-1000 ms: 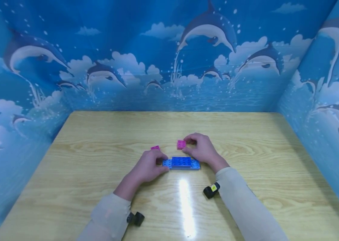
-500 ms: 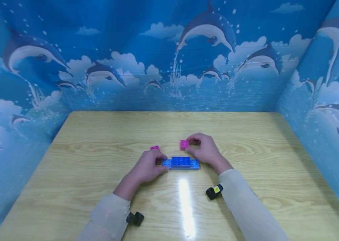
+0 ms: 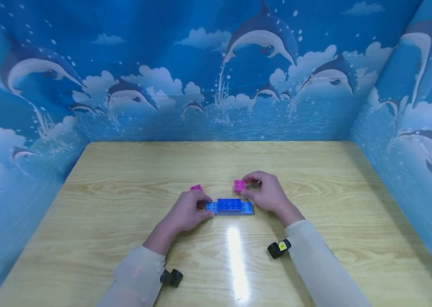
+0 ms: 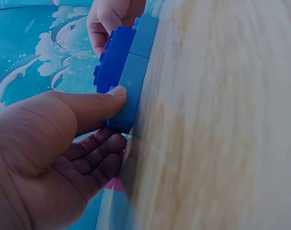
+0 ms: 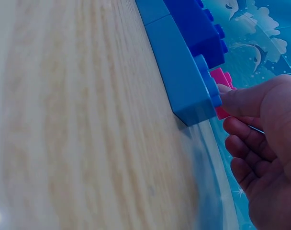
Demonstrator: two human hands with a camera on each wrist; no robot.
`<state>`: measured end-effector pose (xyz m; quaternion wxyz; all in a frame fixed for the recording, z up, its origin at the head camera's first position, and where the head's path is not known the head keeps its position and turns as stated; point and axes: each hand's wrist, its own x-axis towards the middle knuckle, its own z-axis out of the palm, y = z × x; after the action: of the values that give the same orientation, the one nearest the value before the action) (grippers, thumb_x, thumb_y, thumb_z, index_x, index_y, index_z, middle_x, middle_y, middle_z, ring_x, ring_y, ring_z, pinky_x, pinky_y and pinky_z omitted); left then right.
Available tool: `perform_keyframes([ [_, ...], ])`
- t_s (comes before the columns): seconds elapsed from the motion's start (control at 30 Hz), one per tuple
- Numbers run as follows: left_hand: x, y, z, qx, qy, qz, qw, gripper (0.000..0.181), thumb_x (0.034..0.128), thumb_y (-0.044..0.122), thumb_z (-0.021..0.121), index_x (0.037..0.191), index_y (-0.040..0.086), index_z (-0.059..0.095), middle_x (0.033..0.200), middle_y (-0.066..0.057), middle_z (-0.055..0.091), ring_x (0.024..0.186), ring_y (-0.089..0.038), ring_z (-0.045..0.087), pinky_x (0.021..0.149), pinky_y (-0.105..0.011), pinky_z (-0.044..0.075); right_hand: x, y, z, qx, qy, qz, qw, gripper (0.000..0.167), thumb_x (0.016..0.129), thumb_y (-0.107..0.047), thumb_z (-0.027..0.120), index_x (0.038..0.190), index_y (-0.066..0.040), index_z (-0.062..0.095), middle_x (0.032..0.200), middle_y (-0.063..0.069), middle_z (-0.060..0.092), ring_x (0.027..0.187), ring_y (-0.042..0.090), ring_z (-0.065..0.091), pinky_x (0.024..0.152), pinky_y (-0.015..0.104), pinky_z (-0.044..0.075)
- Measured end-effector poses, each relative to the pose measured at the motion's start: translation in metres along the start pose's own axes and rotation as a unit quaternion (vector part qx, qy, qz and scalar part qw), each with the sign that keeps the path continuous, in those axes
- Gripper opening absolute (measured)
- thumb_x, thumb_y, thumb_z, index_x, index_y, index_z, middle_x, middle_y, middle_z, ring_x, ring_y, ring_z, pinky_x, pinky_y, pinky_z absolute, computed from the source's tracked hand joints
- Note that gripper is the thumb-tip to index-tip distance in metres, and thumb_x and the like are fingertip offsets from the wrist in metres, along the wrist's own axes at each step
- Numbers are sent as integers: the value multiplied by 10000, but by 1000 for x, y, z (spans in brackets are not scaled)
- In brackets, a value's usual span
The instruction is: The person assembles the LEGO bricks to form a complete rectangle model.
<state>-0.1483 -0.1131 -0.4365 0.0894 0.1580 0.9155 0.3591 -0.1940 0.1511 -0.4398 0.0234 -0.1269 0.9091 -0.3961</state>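
The fingers of the left hand clamp one end of the blue brick assembly while those of the right hand pinch a pink brick at their tips, seemingly a positioning step whose next move likely calls for careful lining-up.

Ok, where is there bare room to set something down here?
Bare table: the far strip before the dolphin backdrop, and both sides outside the left sleeve and right sleeve. Crowded: the middle, where the left hand grips the light blue bricks under the dark blue brick, and the right hand pinches a pink brick.
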Motion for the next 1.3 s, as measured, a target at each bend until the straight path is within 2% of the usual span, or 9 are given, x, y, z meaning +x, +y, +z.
perform_keyframes([
  [0.27,1,-1,0,-22,-3,-22,10000,356,817,182,843,1130,63,721,897,44,621,825,-123,567,744,-292,514,-8,4,-6,80,79,-99,9999,304,834,-178,829,1106,-108,714,1044,23,670,977,239,589,870,423,501],
  [0.83,1,-2,1,-97,21,-58,9999,357,812,174,846,1126,63,719,905,28,623,826,-127,567,745,-294,515,-30,9,-15,246,30,-87,9997,280,824,-123,827,1082,-107,719,1021,-6,669,985,231,596,904,450,493],
  [1.3,0,0,1,-114,58,-31,9999,350,809,163,847,1119,59,722,890,34,620,821,-127,567,747,-296,516,-45,13,-17,496,-200,-471,9975,314,776,-117,858,1061,-152,731,994,-54,678,950,212,615,881,446,503],
])
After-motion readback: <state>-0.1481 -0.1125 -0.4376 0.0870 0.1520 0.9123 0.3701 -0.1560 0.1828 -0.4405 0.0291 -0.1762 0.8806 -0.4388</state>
